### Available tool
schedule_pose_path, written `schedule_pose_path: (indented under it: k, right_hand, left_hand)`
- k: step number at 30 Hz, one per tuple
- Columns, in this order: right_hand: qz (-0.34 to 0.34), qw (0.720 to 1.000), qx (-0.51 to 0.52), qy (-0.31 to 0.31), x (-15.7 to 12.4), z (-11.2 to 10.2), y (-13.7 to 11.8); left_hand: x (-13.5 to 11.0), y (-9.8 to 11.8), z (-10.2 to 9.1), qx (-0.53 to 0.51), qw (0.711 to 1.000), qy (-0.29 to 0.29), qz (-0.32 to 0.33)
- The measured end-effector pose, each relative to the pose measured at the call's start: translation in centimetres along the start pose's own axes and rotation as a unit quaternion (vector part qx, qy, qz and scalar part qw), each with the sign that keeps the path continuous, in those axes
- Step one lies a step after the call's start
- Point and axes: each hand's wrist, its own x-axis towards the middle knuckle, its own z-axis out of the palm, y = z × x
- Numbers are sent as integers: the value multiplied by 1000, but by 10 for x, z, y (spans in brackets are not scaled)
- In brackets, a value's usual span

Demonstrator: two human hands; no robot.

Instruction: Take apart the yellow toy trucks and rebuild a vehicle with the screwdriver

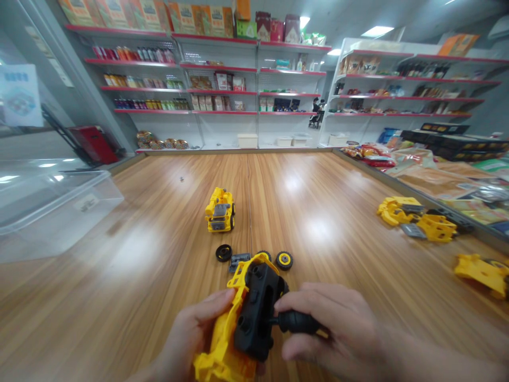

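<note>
My left hand (191,331) is closed around a yellow toy truck body (226,339) whose black chassis (256,313) faces my right side. Gripped in my right hand (334,323) is a black-handled screwdriver (296,321), its shaft pointing left against the chassis; the tip is hidden there. Just beyond the truck body lie a loose black tyre (223,253), a small grey part (239,262) and a wheel with a yellow hub (284,260). Another yellow-hubbed wheel (263,256) is partly covered by the truck body.
An assembled yellow toy truck (220,210) stands farther back on the wooden table (167,223). To the left is a clear plastic bin (59,212). More yellow toy parts (417,218) lie at the right, with another yellow piece (481,273) nearer. Packaged goods (433,170) line the right edge.
</note>
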Motion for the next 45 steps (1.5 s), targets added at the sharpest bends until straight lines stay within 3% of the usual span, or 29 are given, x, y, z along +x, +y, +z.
schedule_pose_path:
  k: [4, 7, 11, 14, 22, 30, 37, 42, 45]
  right_hand:
    - [43, 998, 35, -8, -4, 8, 5]
    - [104, 991, 59, -53, -3, 11, 7]
    - [201, 972, 13, -119, 2, 10, 3]
    - [226, 965, 9, -130, 4, 10, 4]
    - [190, 976, 53, -95, -3, 18, 19]
    - [79, 994, 73, -27, -1, 20, 23]
    - [209, 959, 189, -26, -3, 20, 17]
    - [220, 960, 170, -27, -4, 16, 15]
    - [222, 962, 126, -93, -1, 12, 13]
  left_hand:
    - [3, -6, -3, 7, 998, 20, 60]
    - [4, -11, -6, 9, 994, 26, 101]
    - [4, -16, -9, 27, 990, 0, 135]
    - [6, -19, -9, 42, 988, -15, 150]
    - [14, -21, -9, 37, 986, -23, 162]
    - [16, -19, -5, 37, 986, 11, 165]
    - [16, -17, -8, 40, 982, 15, 186]
    - [17, -17, -11, 46, 981, 8, 186]
    - [19, -18, -13, 48, 979, -3, 200]
